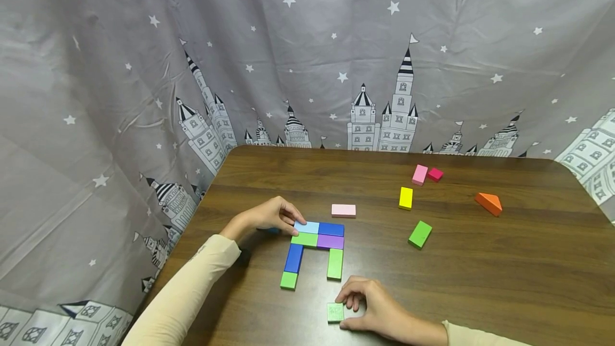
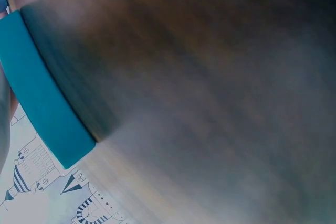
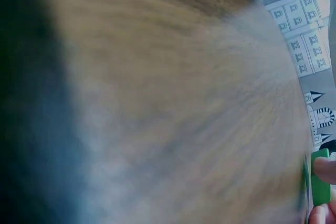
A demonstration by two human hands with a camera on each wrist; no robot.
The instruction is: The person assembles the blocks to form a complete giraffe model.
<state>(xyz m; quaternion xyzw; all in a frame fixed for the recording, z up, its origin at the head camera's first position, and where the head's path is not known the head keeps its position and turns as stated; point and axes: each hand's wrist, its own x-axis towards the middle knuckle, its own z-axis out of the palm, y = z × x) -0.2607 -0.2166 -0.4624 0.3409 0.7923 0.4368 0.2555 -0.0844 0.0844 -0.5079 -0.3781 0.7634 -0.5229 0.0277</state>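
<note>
My left hand (image 1: 269, 215) pinches the left end of a light blue block (image 1: 307, 227), index finger at its back edge and thumb at its front. That block lies in an arch of flat blocks with a dark blue (image 1: 331, 229), a purple (image 1: 330, 242) and a green block (image 1: 305, 239). One leg is a blue block (image 1: 293, 258) above a small green one (image 1: 288, 281); the other is a green block (image 1: 335, 264). Lower down, my right hand (image 1: 370, 303) holds a square green block (image 1: 335, 313) between thumb and fingers, apart from the arch.
A teal block (image 2: 47, 90) lies beneath the left wrist, mostly hidden in the head view. Beyond the arch is a pale pink block (image 1: 343, 210). Farther right are yellow (image 1: 405, 198), green (image 1: 420, 235), pink (image 1: 419, 174), red (image 1: 435, 174) and orange triangular (image 1: 489, 203) blocks.
</note>
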